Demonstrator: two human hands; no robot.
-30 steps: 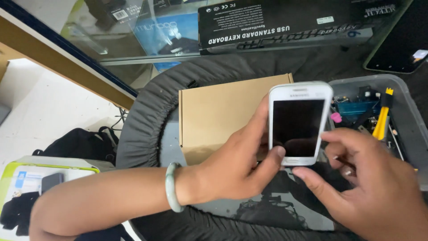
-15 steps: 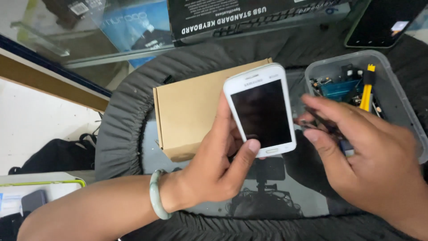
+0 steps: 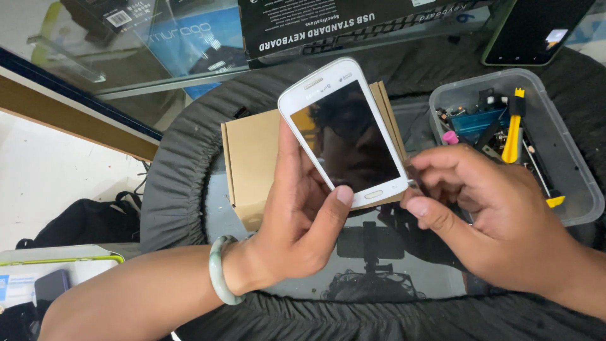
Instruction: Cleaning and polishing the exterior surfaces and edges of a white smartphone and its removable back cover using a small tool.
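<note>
The left hand [image 3: 303, 221] grips a white phone [image 3: 346, 132], long axis toward 11 o'clock; the right hand [image 3: 492, 215] pinches a thin tool at its 4 o'clock corner.

The left hand [image 3: 303, 215] covers the lower left edge and back of the white smartphone [image 3: 344, 132], and its dark screen shows only a murky reflection. The right hand [image 3: 486, 215] pinches something thin at the phone's lower right corner, too small and too hidden by the fingers to identify. The cardboard box [image 3: 252, 158] is largely concealed behind phone and hand. Small parts in the clear plastic bin [image 3: 568, 164] blur together. The dark tablet [image 3: 536, 28] and black keyboard box [image 3: 341, 22] are cut by the top edge
</note>
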